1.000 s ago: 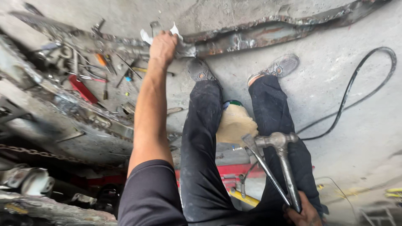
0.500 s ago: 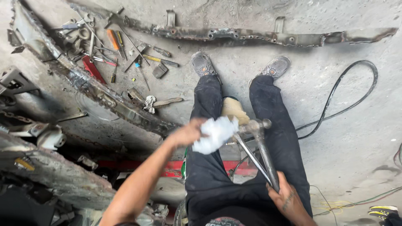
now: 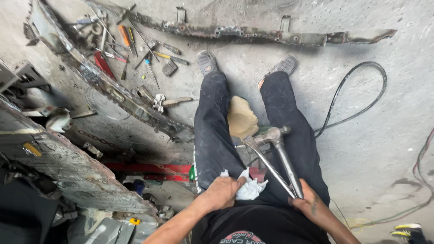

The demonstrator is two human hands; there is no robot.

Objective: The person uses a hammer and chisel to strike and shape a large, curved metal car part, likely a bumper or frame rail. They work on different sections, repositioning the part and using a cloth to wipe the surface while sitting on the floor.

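Pressing a crumpled white rag against my left thigh, my left hand is closed over its near edge, the loose folds spilling out toward my right. Just beside it, my right hand is wrapped around the handle ends of a steel hammer, whose head points away from me between my knees, above a tan pouch on the floor. Farther off lie my shoes, a black hose, scattered hand tools and a long rusted metal bar.
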